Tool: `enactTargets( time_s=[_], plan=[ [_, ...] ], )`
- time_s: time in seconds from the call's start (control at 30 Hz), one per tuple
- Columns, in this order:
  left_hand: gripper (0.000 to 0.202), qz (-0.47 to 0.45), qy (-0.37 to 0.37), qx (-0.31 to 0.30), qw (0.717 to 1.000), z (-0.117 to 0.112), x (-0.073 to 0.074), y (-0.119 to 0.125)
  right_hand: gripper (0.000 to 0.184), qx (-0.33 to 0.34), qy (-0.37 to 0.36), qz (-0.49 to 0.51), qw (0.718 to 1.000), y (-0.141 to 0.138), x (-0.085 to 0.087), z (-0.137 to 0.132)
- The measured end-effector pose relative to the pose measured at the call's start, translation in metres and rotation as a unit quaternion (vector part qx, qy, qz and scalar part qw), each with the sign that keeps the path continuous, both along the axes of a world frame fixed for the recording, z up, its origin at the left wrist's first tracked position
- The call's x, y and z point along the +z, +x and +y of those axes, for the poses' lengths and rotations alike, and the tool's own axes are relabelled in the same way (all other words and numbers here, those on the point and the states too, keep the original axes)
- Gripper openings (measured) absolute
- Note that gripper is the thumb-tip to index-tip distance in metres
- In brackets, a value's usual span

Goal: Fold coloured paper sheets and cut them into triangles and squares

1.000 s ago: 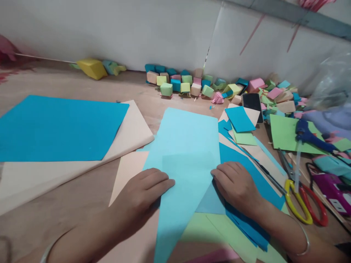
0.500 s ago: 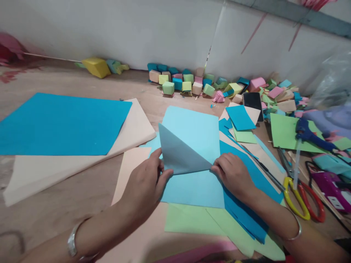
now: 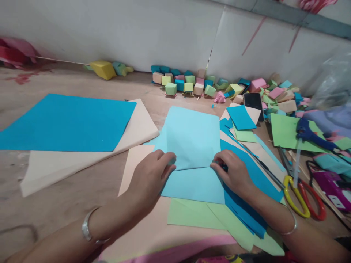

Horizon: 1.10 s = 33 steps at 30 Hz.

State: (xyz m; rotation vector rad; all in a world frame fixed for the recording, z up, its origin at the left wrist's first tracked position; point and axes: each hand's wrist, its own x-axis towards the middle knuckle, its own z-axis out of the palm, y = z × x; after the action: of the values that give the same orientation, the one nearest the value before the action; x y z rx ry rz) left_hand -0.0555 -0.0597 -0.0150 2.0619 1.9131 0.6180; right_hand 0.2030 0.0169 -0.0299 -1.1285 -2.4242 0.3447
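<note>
A light blue sheet of paper point(image 3: 192, 140) lies on the table in front of me, over a darker blue sheet point(image 3: 196, 186). My left hand point(image 3: 152, 173) pinches the light sheet's lower left edge with thumb and fingers closed. My right hand point(image 3: 233, 173) pinches its lower right corner, fingers curled. The sheet's near edge runs straight between the two hands. Green sheets point(image 3: 197, 215) and peach paper point(image 3: 134, 164) lie under the pile.
A large blue sheet point(image 3: 65, 124) on cream paper point(image 3: 68, 164) lies at the left. Small folded paper cubes point(image 3: 189, 84) line the wall. A phone point(image 3: 253, 104), scissors point(image 3: 298, 197), a blue glue gun point(image 3: 309, 135), a purple tool point(image 3: 333, 188) and paper scraps crowd the right.
The light blue sheet's triangular flap, lifted half a second ago, has been unfolded away from me and lies flat. Both hands have shifted slightly away from me along the sheet's near edge.
</note>
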Motion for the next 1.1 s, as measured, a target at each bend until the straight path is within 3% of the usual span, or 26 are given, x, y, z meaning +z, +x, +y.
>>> enactTargets(
  time_s=[0.1, 0.23, 0.3, 0.4, 0.5, 0.57, 0.67, 0.87, 1.0, 1.1],
  plan=[
    [0.024, 0.033, 0.059, -0.049, 0.997, 0.003, 0.002, -0.003, 0.019, 0.068, 0.095, 0.004, 0.993, -0.001, 0.0, -0.002],
    [0.046, 0.049, 0.079, -0.279, 0.956, 0.011, 0.004, 0.005, 0.019, 0.134, 0.212, -0.059, 0.966, -0.001, 0.004, -0.008],
    [0.05, 0.073, 0.046, -0.332, 0.939, 0.014, 0.002, 0.018, 0.017, 0.145, 0.232, -0.085, 0.958, -0.001, 0.007, -0.01],
    [0.053, 0.102, 0.0, -0.322, 0.941, 0.012, -0.004, 0.041, 0.015, 0.151, 0.248, -0.099, 0.952, -0.002, 0.01, -0.013],
    [0.091, 0.096, -0.008, -0.307, 0.947, 0.006, -0.012, 0.054, 0.015, 0.152, 0.258, -0.101, 0.949, -0.004, 0.009, -0.014],
    [0.097, 0.097, -0.011, -0.295, 0.95, 0.001, -0.016, 0.054, 0.015, 0.152, 0.265, -0.098, 0.947, -0.005, 0.009, -0.015],
    [0.095, 0.117, -0.041, -0.268, 0.955, -0.01, -0.016, 0.042, 0.015, 0.152, 0.271, -0.099, 0.945, -0.003, 0.009, -0.015],
    [0.078, 0.185, -0.06, -0.198, 0.961, -0.041, 0.002, 0.011, 0.023, 0.162, 0.271, -0.108, 0.943, 0.004, 0.005, -0.018],
    [0.079, 0.234, -0.072, -0.164, 0.956, -0.049, 0.004, 0.006, 0.038, 0.16, 0.266, -0.169, 0.935, -0.001, 0.006, -0.024],
    [0.076, 0.241, -0.059, -0.159, 0.956, -0.048, 0.001, 0.006, 0.038, 0.145, 0.268, -0.212, 0.929, -0.009, 0.012, -0.03]
  ],
)
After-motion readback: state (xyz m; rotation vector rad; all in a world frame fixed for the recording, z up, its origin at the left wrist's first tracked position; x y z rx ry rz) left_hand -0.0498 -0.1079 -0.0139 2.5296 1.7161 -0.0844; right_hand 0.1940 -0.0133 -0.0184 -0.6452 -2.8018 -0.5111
